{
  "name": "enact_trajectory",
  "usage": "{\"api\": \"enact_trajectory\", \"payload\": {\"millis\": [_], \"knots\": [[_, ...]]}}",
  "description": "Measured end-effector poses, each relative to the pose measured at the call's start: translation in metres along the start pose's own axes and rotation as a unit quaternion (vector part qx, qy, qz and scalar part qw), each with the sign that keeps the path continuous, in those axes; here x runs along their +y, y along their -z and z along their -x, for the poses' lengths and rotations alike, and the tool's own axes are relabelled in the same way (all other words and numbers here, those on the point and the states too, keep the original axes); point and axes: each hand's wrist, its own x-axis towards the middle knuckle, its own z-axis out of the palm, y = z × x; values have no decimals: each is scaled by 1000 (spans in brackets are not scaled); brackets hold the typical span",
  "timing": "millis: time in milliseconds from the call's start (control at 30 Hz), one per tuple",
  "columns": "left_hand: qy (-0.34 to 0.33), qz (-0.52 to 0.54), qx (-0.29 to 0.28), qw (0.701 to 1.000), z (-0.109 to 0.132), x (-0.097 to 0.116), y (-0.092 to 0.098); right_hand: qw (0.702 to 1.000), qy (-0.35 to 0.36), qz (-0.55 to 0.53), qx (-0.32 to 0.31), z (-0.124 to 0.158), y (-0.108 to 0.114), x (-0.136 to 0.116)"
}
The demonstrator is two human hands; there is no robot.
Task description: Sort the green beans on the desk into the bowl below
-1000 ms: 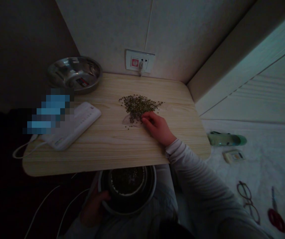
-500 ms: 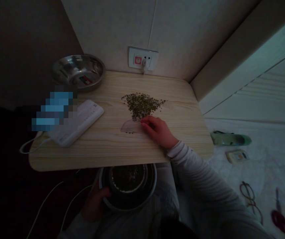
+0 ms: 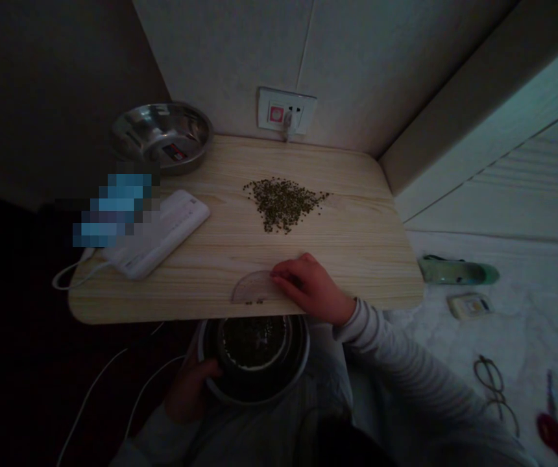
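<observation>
My right hand [image 3: 311, 285] pinches a clear half-round protractor [image 3: 250, 285], which rests on the wooden table [image 3: 162, 295] near its front edge. A few small green beans [image 3: 254, 302] lie along the protractor's near side. Farther back on the tabletop is a loose pile of the same green beans [image 3: 286, 201], apart from the hand. Below the table edge, my left hand [image 3: 189, 389] grips the rim of a dark bowl [image 3: 259, 394] over my lap. Dark contents with a pale ring show inside the bowl, too dim to make out fully.
A steel basin [image 3: 162, 133] stands at the back left. In front of it are a white power-bank-like box [image 3: 162, 233] with a cable and a blurred-out bright screen [image 3: 118, 204]. A wall socket [image 3: 286, 110] holds a plug. Glasses [image 3: 488, 376] and a green pouch [image 3: 459, 270] lie on the right.
My right hand has drawn the protractor toward the table's front edge, away from the pile, with a few beans along its near side. My left hand still holds the bowl.
</observation>
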Motion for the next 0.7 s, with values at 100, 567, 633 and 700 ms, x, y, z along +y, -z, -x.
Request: {"api": "enact_trajectory", "payload": {"millis": [100, 567, 633, 700], "knots": [[3, -9, -9, 1000, -2, -1, 1, 1000, 9, -11, -15, 9, -3, -6], [8, -3, 0, 1000, -4, -8, 5, 989, -54, -81, 109, -26, 36, 29], [21, -9, -6, 1000, -1, -8, 5, 982, -73, -74, 160, -42, 35, 45], [27, -15, -32, 999, 1, -7, 3, 977, -81, -69, 186, -52, 30, 55]]}}
